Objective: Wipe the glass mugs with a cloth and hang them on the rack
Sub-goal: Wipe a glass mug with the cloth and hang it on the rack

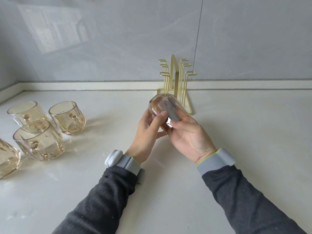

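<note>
Left hand [148, 132] and right hand [187, 137] are both curling round the amber glass mug [166, 108], tipped above the worktop [236, 132] by the gold rack [174, 73]. Wiping, seemingly; next it's needing upending over a prong.

Dark charcoal knit sleeves [104, 200] on both arms, stretchy grey wristbands [216, 159] edged in lime-yellow, plus a pale rounded pod [113, 157] on the left band.

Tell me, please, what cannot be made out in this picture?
Head view only.
The held mug: handle hidden by the left hand and right hand; the dark shape inside, cloth or fingers, is unclear through tinted glass.
The leftmost mug: cut off by the left edge.
The rack: base partly hidden behind the held mug.
</note>
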